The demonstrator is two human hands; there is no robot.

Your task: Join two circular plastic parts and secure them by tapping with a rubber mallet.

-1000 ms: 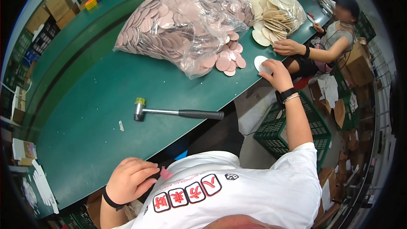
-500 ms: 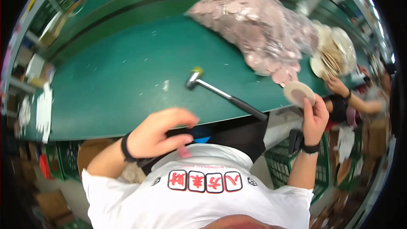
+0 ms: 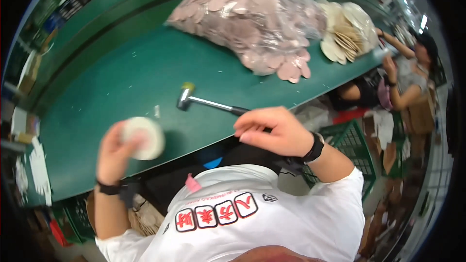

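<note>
A cream round disc (image 3: pixel 154 138) with a pinkish centre is gripped at its left side by my left hand (image 3: pixel 114 150), over the table's front edge; both are blurred. My right hand (image 3: pixel 279 128) is over the grip end of a hammer (image 3: pixel 211 103), its fingers loosely curved and a gap showing between thumb and fingers. The hammer lies on the green table with its metal head to the left and a yellow-green face upward. My right hand hides the end of its black grip, and I see no firm hold on it.
A big clear bag of pink discs (image 3: pixel 242 24) lies at the back, with several loose pink discs (image 3: pixel 292 68) spilling out. Right of it is a bag of cream discs (image 3: pixel 347 39). A co-worker (image 3: pixel 405 73) sits at the right. Green crates (image 3: pixel 347 148) stand below the table (image 3: pixel 102 97).
The disc has passed from my right hand to my left, which has swung leftward with it. My right hand has come over the hammer's grip. The whole view has turned to the right.
</note>
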